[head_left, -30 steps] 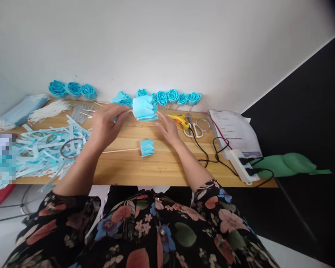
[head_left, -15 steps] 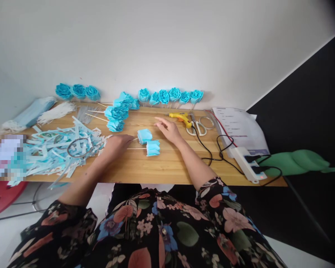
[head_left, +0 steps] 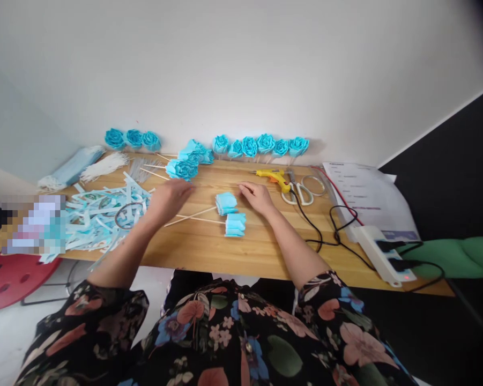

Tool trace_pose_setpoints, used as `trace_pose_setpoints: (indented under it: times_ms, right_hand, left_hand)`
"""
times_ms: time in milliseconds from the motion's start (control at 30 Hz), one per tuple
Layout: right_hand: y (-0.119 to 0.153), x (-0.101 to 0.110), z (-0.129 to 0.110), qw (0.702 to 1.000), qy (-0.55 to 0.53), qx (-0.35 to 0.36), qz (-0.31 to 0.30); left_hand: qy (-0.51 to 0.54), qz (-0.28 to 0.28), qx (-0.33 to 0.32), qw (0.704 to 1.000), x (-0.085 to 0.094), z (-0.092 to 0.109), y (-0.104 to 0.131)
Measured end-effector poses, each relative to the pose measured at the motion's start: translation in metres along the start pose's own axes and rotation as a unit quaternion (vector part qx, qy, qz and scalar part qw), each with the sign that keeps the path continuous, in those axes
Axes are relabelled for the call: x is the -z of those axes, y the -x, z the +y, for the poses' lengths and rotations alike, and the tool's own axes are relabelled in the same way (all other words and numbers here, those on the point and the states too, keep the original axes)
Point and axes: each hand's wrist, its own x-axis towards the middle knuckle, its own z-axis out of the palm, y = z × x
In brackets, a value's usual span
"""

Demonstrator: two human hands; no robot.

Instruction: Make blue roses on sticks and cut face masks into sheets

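Note:
My left hand hovers at the near side of a pile of blue crepe-paper roses, covering most of the lowest one. Its fingers stretch to the right; no grip on anything shows. Right of centre, my right hand rests with its fingers loosely apart and holds nothing. Between the hands lie two paler blue paper flowers on thin sticks, the upper flower and the lower flower. Their sticks cross and point left, towards my left wrist.
Blue paper scraps spread over the left. A yellow glue gun, white-handled scissors and a power strip with black cables occupy the right, beside printed sheets. Finished roses line the wall.
My left hand has let go of the upper pale flower's stick and moved up to the rose pile. My right hand's fingers have drawn in slightly. The whole view has shifted.

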Motion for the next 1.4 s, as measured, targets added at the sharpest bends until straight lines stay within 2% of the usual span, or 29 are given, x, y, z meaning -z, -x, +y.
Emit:
trace_pose_setpoints:
  times_ms: [67, 133, 233, 300, 433, 567, 733, 800, 867, 1067, 1400]
  right_hand:
    - [0.000, -0.001, 0.001, 1.000, 0.011, -0.002, -0.006]
    - [0.000, -0.002, 0.001, 1.000, 0.018, -0.002, -0.014]
    - [-0.001, -0.004, 0.003, 0.999, 0.024, -0.001, -0.021]
    - [-0.002, -0.004, 0.004, 1.000, 0.022, -0.001, -0.020]
    - [-0.002, -0.003, 0.007, 1.000, 0.007, -0.004, -0.022]
    - [-0.002, -0.004, 0.008, 1.000, -0.003, -0.005, -0.025]
    - [-0.002, -0.005, 0.009, 1.000, -0.012, 0.001, -0.022]
    - [-0.002, -0.004, 0.009, 1.000, -0.020, 0.002, -0.022]
    - [-0.002, -0.003, 0.008, 0.999, -0.024, 0.004, -0.021]
    - [-0.002, -0.001, 0.006, 0.999, -0.040, 0.007, -0.018]
    - [-0.003, -0.004, 0.011, 0.999, -0.047, 0.011, -0.012]
  left_hand:
    - [-0.027, 0.040, 0.051, 0.998, 0.016, -0.026, -0.011]
    - [-0.059, 0.042, 0.088, 0.993, 0.023, -0.055, -0.022]
    - [-0.101, -0.005, 0.122, 0.987, 0.018, -0.093, -0.034]
    - [-0.119, -0.019, 0.130, 0.984, 0.008, -0.110, -0.040]
    - [-0.125, -0.014, 0.127, 0.984, -0.007, -0.124, -0.047]
    - [-0.097, 0.006, 0.111, 0.989, -0.003, -0.127, -0.054]
    - [0.004, 0.116, 0.092, 0.989, 0.025, -0.122, -0.055]
    - [0.034, 0.150, 0.087, 0.984, 0.036, -0.113, -0.053]
    - [0.051, 0.162, 0.086, 0.982, 0.044, -0.099, -0.049]
    - [0.059, 0.149, 0.088, 0.983, 0.051, -0.061, -0.038]
    - [0.125, 0.030, 0.036, 0.991, 0.057, -0.025, -0.023]
